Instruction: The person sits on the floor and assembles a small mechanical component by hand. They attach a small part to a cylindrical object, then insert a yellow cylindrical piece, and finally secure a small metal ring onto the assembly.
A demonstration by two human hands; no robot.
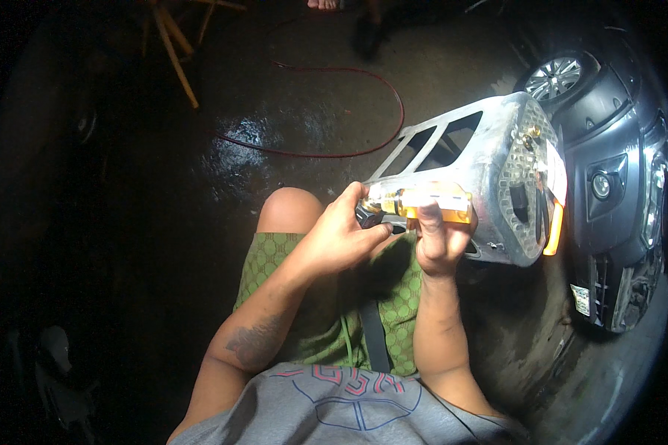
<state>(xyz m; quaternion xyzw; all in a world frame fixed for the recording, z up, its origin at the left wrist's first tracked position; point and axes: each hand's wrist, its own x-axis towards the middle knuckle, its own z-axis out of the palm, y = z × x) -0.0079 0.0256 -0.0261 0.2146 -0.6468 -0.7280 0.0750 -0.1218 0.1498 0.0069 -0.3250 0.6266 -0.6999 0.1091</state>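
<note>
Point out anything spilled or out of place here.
A red hose lies loose in a wide curve across the dark floor, a possible trip hazard. The bright patch by its left stretch looks wet, but may only be glare.

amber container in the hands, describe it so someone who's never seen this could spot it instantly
Find the dark car at the right, then the big grey housing left of it. In front of that housing, the right hand grips a small amber container, with the left hand at its left end. Its see-through body sets it apart from the opaque housing and orange strip.
</note>
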